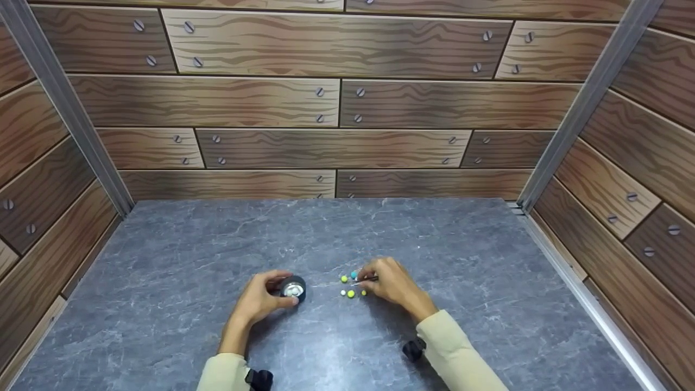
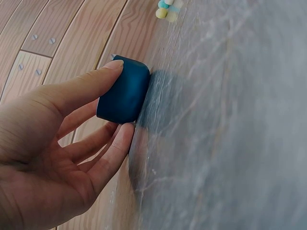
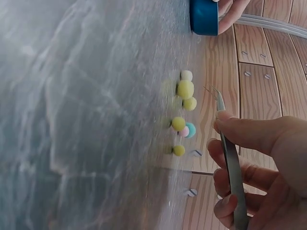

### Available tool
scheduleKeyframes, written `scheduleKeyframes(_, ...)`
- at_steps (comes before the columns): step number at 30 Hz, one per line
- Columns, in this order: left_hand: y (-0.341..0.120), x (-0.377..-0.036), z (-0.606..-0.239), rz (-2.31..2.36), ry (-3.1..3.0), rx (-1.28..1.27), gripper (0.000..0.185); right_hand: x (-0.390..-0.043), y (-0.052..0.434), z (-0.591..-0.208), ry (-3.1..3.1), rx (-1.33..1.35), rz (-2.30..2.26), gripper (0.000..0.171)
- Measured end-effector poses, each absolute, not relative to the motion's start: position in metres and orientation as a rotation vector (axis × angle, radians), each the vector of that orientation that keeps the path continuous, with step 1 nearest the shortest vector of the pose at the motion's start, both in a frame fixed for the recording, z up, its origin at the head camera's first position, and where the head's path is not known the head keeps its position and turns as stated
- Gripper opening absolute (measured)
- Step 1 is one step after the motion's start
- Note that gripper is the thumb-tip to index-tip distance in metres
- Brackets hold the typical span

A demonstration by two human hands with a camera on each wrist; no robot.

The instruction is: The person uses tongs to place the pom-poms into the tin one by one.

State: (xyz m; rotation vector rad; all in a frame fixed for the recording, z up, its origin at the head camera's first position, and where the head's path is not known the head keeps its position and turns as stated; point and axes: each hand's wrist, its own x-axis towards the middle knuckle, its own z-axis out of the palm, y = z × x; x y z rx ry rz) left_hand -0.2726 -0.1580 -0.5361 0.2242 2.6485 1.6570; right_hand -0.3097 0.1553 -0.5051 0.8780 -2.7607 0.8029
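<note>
7 little balls [image 3: 185,89], 4 yellow, 1 white, 1 pink and 1 blue, lie in a loose cluster on a grey tabletop [image 1: 217,233], well apart from its left, right and far edges. The right hand [image 1: 388,279] pinches slim metal tweezers [image 3: 231,163], thumb and fingers narrowed around the shaft, with the 2 tips slightly parted just above the cluster. The left hand [image 1: 258,298] holds a small dark round container [image 2: 125,91], its thumb and fingers spread to the width of the wall and its mouth upward; something pale shows inside, too small to tell. The container stands low at the tabletop, though whether its whole base touches I cannot tell. Between its rim and the nearest balls runs a strip of tabletop, keeping the hands apart. Wider room extends outward from each hand to the side edges and forward to the plank-patterned wall [image 1: 271,146], framed by 2 metal posts [image 1: 586,103].
</note>
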Motion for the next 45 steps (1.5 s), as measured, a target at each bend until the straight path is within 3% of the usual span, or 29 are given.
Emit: scheduleKeyframes(45,-0.158,-0.271,-0.534,1.642,2.672,0.219,0.058,-0.307,0.171,-0.507,-2.816,0.902,0.795,0.009)
